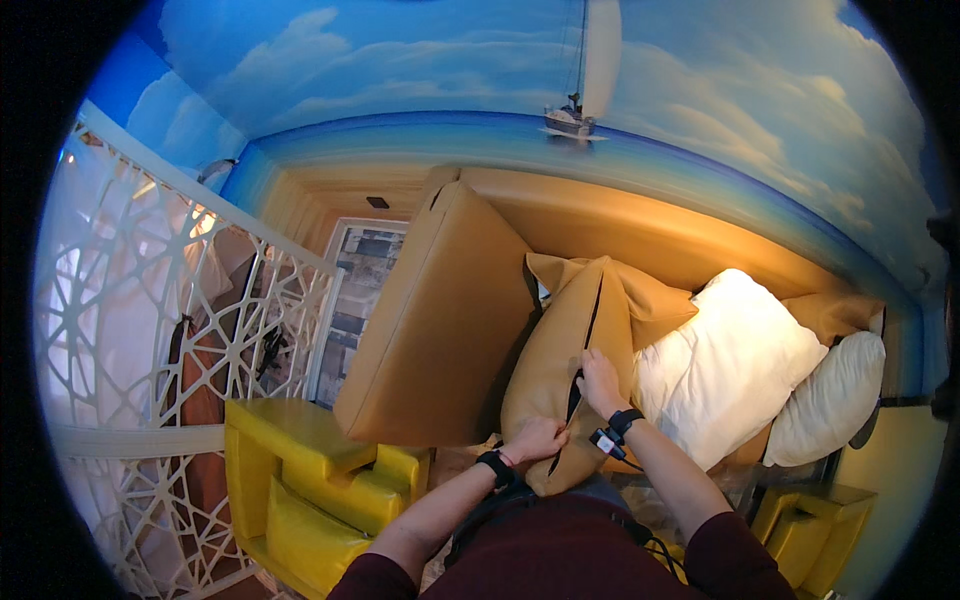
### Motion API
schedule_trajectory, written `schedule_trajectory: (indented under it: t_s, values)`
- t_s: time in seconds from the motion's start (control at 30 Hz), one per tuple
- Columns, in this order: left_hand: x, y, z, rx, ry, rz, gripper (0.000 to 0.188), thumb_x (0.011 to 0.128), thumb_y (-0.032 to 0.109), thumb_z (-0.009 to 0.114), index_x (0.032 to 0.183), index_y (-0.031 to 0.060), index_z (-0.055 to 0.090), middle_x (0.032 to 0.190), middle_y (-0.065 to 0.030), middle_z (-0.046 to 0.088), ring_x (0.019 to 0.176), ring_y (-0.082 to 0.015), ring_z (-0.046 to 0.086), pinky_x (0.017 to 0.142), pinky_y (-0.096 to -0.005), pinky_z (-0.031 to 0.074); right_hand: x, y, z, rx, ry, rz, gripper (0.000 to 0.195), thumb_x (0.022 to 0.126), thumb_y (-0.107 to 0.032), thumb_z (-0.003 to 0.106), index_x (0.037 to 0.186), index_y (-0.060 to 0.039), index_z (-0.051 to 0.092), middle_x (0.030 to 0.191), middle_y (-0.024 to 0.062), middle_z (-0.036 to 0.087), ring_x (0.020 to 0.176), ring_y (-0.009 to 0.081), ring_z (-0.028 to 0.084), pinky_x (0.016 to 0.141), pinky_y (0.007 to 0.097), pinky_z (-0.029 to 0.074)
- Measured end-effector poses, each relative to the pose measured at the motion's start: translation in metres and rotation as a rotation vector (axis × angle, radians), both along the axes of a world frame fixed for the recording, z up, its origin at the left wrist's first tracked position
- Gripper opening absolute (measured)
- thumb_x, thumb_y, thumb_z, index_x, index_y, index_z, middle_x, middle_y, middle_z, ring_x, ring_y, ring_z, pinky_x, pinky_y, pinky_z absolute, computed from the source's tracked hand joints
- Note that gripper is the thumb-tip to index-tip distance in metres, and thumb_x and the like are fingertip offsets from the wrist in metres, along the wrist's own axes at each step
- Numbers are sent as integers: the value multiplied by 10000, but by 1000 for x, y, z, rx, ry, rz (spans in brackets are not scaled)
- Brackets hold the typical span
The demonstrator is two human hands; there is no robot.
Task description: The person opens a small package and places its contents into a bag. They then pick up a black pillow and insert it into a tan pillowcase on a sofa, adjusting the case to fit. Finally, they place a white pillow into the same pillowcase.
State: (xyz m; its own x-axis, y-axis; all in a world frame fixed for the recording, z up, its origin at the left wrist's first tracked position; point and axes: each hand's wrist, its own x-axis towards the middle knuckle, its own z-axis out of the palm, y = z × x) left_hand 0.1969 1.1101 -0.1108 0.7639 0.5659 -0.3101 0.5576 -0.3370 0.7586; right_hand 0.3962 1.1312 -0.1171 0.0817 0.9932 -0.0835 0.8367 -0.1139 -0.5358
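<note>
A tan leather-like cushion (pixel 555 360) stands on edge before me, its long dark zipper side facing up and partly parted. My left hand (pixel 538 440) pinches the zipper edge near the cushion's lower end. Farther up the same seam, my right hand (pixel 601 382) grips the edge beside a dark gap. Fingertips of both hands are partly hidden, so the zipper pull cannot be made out. Right of the cushion lies a white pillow (pixel 735 360), with a second white pillow (pixel 829 401) beyond it. An empty-looking tan cover (pixel 656 300) lies crumpled behind the cushion.
The tan sofa's armrest (pixel 442 322) rises at left, its backrest (pixel 645 217) along the painted wall. A yellow armchair (pixel 315 517) stands at lower left, next to a white lattice partition (pixel 150 300). Another yellow seat (pixel 814 532) is at lower right.
</note>
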Motion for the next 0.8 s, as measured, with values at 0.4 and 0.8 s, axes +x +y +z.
schedule_trajectory:
  t_s: [0.4,0.8]
  values:
    - [1,-1,2,7,-13,37,320,928,306,565,823,24,675,782,-225,672,749,-417,648,711,-515,496,27,27,-4,-160,81,156,40,743,1,660,757,37,672,778,240,630,737,390,658,685,455,546]
    - [2,-2,6,-13,15,55,331,924,333,563,827,38,676,803,-224,679,770,-423,651,721,-522,497,27,26,3,-75,57,352,89,771,-64,654,823,2,627,846,189,628,795,375,649,723,446,543]
